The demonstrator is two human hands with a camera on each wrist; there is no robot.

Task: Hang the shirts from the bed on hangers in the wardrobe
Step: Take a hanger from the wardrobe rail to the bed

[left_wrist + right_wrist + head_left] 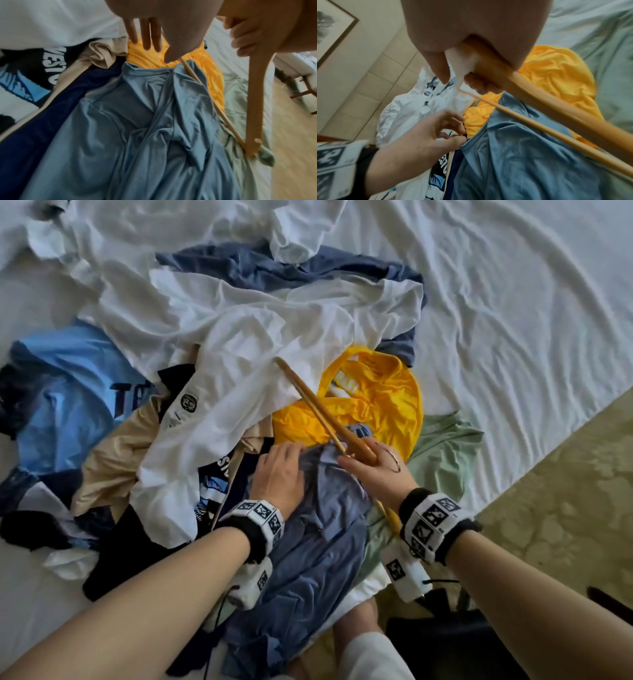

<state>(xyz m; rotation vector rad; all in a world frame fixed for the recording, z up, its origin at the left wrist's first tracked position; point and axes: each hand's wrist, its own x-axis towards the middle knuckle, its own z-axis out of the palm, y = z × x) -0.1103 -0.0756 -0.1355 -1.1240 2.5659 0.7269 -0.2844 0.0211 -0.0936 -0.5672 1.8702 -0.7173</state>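
Bed [513, 302]: white sheet, finely creased, cut off at the top and right edges.

Pile of shirts, near left of the bed:
- Slate-blue shirt [322, 542], soft thin knit in long folds, nearest item; its ribbed collar [145, 71] faces far, and its lower hem runs out of view.
- Yellow shirt [383, 402], glossy and crumpled, just beyond the collar.
- Pale green shirt [442, 453], flat, to the right, partly covered.
- White shirts [239, 337], beige cloth [113, 460], sky-blue printed shirt [68, 392]; printed letters cut off by folds.

Wooden hanger [322, 412]: smooth tan wood, curved shoulder with a thin round crossbar, wire hook [390, 457]; lies diagonally over the yellow and slate-blue shirts.

Right hand [376, 470]: fingers wrapped round the hanger's middle.

Left hand [281, 474]: on the collar; thumb and fingertips pinch its edge in the right wrist view, slightly blurred.
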